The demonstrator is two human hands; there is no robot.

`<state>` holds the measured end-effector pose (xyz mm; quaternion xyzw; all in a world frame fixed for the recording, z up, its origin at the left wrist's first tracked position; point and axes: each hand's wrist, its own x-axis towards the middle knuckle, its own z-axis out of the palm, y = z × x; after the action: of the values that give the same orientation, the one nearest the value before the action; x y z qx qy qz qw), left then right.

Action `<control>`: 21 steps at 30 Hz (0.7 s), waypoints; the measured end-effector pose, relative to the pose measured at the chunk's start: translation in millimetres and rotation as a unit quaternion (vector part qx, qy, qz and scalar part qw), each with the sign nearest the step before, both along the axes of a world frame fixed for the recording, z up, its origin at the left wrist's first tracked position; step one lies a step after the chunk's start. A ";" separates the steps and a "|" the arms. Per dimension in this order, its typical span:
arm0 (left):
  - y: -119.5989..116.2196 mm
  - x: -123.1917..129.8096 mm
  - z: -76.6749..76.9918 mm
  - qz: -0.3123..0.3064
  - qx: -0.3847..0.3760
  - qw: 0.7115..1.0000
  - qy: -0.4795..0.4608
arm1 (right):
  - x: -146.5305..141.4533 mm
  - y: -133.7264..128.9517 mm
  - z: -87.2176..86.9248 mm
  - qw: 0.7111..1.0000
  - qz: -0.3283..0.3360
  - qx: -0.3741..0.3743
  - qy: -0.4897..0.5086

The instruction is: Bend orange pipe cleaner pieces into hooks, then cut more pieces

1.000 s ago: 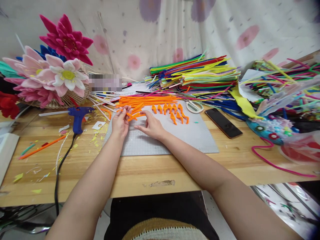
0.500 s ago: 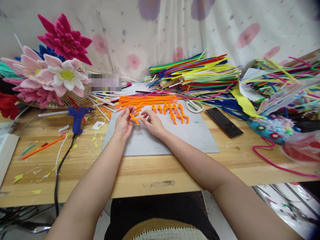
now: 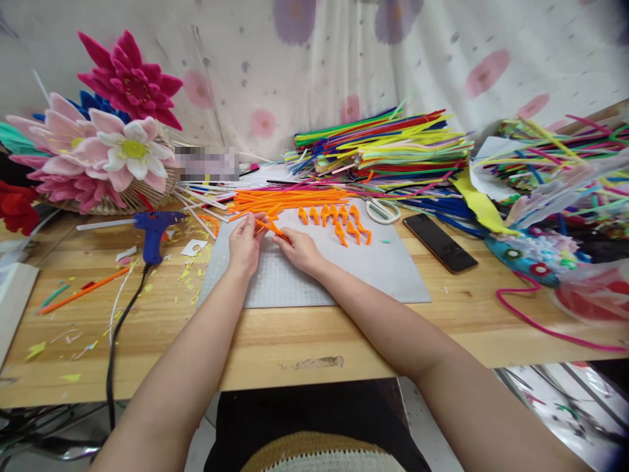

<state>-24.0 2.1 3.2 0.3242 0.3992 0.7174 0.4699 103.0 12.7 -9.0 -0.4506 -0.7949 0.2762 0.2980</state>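
Between my two hands, over the left part of a grey cutting mat (image 3: pixel 314 288), is a bent orange pipe cleaner (image 3: pixel 270 226). My left hand (image 3: pixel 246 244) pinches one side of it with the fingertips. From the other side my right hand (image 3: pixel 298 249) grips an end between thumb and fingers. Several twisted orange pipe cleaner pieces (image 3: pixel 343 231) lie in two rows on the mat, right of my hands. Straight orange pipe cleaners (image 3: pixel 295 196) are heaped along the mat's far edge, just beyond my fingers.
Scissors (image 3: pixel 383 211) and a phone (image 3: pixel 439 242) lie to the right. At left are a blue glue gun (image 3: pixel 153 236) with its black cord and a basket of fuzzy flowers (image 3: pixel 132 149). Bundles of coloured pipe cleaners (image 3: pixel 383 147) are piled at the back.
My right hand has closed on the orange pipe cleaner's end, where its fingers were more raised before. The piece between my hands now shows longer strands. My left hand has barely moved.
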 end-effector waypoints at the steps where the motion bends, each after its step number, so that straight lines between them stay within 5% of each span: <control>1: -0.4 -1.4 -0.1 -0.006 0.005 1.000 0.026 | 0.8 2.0 -0.6 0.999 0.016 -0.028 0.029; 6: -3.7 -7.6 3.7 -0.013 -0.007 0.980 0.200 | 3.4 4.4 -0.3 0.991 0.038 -0.087 0.098; 13: -4.5 -12.0 -1.5 0.049 0.006 0.927 0.371 | 5.0 -3.3 3.5 0.997 -0.039 0.029 -0.062; 21: 4.4 -24.8 -8.6 0.065 -0.053 0.919 0.385 | 10.6 -4.9 6.1 0.983 0.022 0.085 -0.164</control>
<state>-48.8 6.5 -5.4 0.5231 0.6073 0.5439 0.2485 113.5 7.9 -2.8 -0.4451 -0.8633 0.1363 0.1951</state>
